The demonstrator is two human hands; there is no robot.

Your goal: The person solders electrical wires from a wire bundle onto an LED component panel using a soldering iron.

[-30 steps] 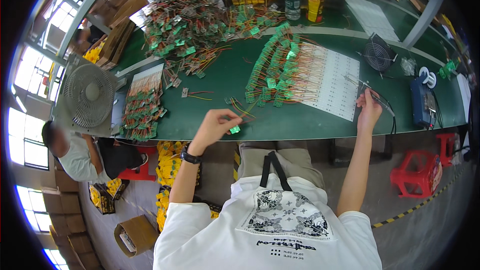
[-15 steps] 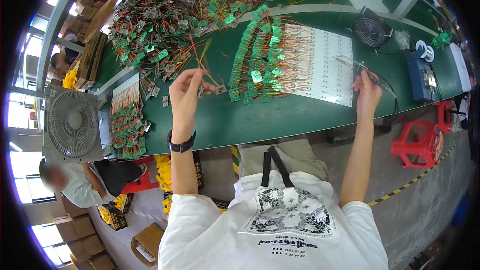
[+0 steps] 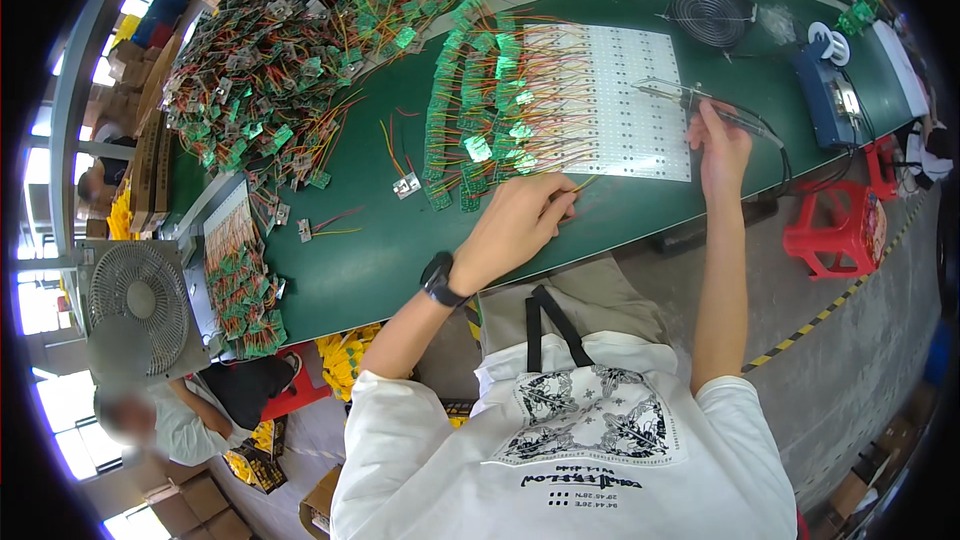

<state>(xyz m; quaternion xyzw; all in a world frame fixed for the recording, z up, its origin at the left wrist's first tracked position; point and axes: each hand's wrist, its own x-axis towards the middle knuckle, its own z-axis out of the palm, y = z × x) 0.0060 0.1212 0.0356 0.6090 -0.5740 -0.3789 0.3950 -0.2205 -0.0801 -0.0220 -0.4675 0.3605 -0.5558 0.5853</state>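
My left hand is closed at the near edge of the white perforated panel. Thin red and yellow wires poke out from its fingertips; the small circuit board they belong to is hidden under the hand. In my right hand is a two-pronged soldering iron, its tips over the panel's right part and its cable trailing right. Rows of green circuit boards lie along the panel's left side, their wires reaching onto it. A loose wired board rests left of these rows.
A big heap of wired boards fills the table's far left. Nearer, another panel with boards stands by a fan. To the right are a black fan, a solder spool and a blue box. A person sits at left.
My left hand has moved right and toward me, carrying wires from the open table to the panel's near edge. The right hand still holds the soldering iron. The view has shifted slightly.
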